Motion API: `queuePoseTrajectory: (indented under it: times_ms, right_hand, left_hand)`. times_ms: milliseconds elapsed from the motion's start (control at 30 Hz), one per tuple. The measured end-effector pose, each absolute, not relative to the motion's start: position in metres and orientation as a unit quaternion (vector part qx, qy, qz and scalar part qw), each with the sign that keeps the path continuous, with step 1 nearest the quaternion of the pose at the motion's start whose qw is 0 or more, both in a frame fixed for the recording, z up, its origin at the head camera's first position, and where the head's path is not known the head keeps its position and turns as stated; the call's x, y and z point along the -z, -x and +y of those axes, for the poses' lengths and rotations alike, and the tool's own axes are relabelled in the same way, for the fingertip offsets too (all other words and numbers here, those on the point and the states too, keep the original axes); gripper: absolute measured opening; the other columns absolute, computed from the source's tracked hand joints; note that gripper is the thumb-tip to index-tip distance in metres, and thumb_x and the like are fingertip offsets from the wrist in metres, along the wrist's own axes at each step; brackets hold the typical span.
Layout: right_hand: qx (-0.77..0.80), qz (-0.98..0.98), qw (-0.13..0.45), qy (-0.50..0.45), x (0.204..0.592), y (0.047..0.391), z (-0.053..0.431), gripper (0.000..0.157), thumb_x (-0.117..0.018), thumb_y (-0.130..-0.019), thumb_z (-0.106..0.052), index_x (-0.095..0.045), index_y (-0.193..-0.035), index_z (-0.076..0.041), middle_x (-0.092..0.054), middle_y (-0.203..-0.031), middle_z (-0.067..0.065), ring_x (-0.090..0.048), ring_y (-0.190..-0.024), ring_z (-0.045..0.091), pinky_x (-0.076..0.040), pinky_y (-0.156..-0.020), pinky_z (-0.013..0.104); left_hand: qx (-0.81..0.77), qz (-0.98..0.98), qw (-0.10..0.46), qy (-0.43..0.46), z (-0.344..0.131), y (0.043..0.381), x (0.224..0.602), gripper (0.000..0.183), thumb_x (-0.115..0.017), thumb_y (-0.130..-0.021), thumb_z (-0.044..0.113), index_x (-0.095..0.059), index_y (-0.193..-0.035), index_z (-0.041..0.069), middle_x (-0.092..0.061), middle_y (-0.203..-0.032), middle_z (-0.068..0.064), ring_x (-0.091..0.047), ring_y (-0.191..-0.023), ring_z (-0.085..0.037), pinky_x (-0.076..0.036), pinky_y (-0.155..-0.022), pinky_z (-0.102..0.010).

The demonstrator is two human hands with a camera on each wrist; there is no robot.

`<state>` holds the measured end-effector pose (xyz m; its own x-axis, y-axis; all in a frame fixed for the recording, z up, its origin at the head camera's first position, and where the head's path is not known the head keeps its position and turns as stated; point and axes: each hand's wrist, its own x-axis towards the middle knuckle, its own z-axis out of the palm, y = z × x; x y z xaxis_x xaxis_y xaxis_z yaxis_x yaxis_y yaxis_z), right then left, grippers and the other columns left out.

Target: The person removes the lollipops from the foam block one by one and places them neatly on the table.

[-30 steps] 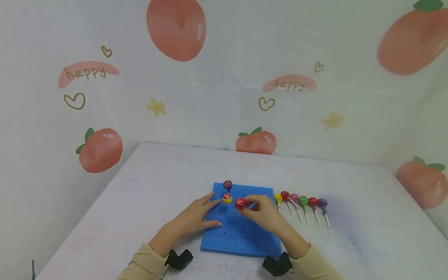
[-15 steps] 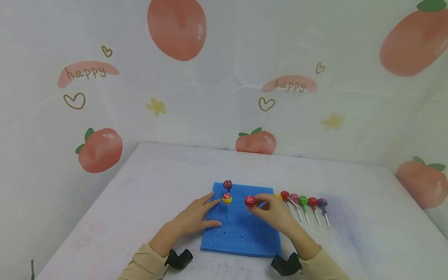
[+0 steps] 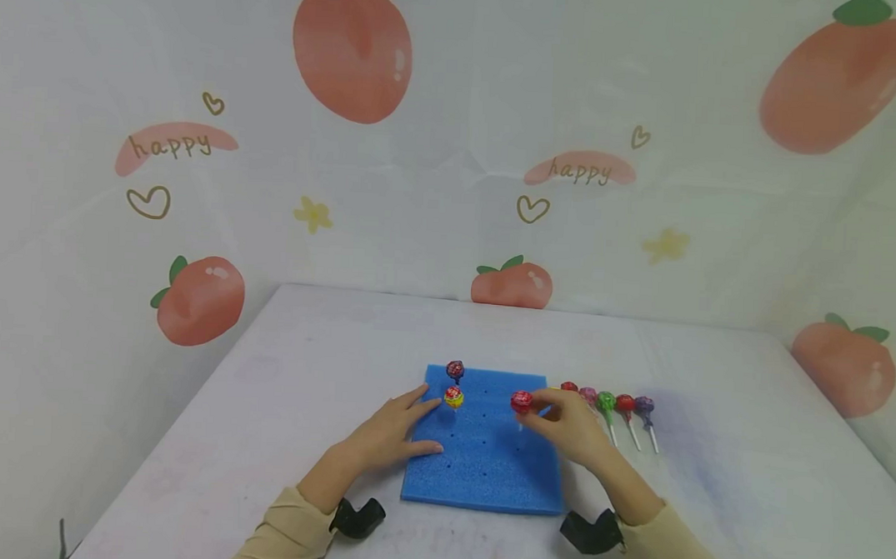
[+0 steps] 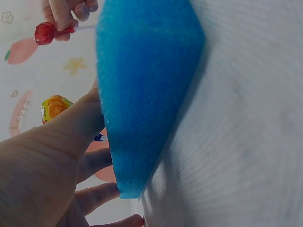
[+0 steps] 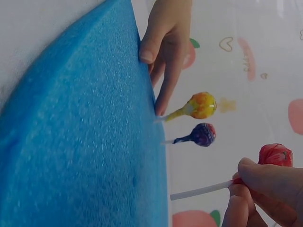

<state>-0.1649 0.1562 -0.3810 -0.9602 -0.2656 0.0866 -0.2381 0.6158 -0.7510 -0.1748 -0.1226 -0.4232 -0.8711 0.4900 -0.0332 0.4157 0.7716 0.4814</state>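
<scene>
Between thumb and fingers my right hand [image 3: 571,425] pinches a red lollipop [image 3: 521,402] just below its wrapped head. Its white stick [image 5: 201,190] shows bare in the right wrist view, with the tip apart from the foam. Beneath it lies a blue foam board [image 3: 484,489] dotted with small holes. My left hand [image 3: 387,431] rests with spread fingers on the board's left edge. Near those fingertips a yellow lollipop [image 3: 454,397] stands upright in the foam. Behind that one stands a dark purple-red lollipop [image 3: 455,370].
Right of the board several lollipops lie in a row on the white table [image 3: 709,491], among them a green one [image 3: 606,401], a red one [image 3: 626,403] and a purple one [image 3: 644,405]. My right hand partly covers the row's near end. A fruit-print cloth [image 3: 422,187] hangs behind.
My right hand has carried the red lollipop rightward over the board, from beside the yellow lollipop to near the board's right side. My left hand has stayed in place.
</scene>
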Motion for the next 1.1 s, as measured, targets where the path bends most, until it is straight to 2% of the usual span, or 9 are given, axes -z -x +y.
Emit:
queuePoseTrajectory:
  times_ms: [700,900,1100]
  right_hand:
    - [0.409,0.908,-0.002,0.091,0.38,0.162,0.184,0.022,-0.069,-0.083,-0.016,-0.069,-0.1,-0.001,-0.069,-0.094,0.014,-0.057,-0.068,0.013,-0.05,-0.054,0.019]
    - [0.398,0.915,0.002,0.073,0.38,0.161,0.19,0.024,-0.069,-0.084,-0.016,-0.068,-0.102,-0.001,-0.069,-0.097,0.014,-0.059,-0.074,0.014,-0.052,-0.059,0.019]
    - [0.401,0.914,-0.008,0.066,0.381,0.161,0.196,0.024,-0.068,-0.084,-0.015,-0.068,-0.102,0.0,-0.07,-0.097,0.015,-0.061,-0.075,0.016,-0.05,-0.057,0.02]
  left_hand:
    - [-0.236,0.938,0.078,-0.239,-0.123,0.174,0.424,0.069,-0.063,-0.084,0.047,-0.043,-0.14,0.012,-0.03,-0.151,-0.018,-0.031,-0.138,-0.039,-0.031,-0.109,-0.058]
    - [-0.237,0.939,0.08,-0.237,-0.122,0.174,0.424,0.069,-0.063,-0.084,0.047,-0.043,-0.14,0.013,-0.03,-0.152,-0.017,-0.031,-0.139,-0.038,-0.031,-0.109,-0.058]
    - [-0.233,0.94,0.08,-0.236,-0.122,0.174,0.423,0.069,-0.063,-0.084,0.047,-0.043,-0.14,0.012,-0.03,-0.151,-0.018,-0.031,-0.138,-0.039,-0.032,-0.108,-0.058]
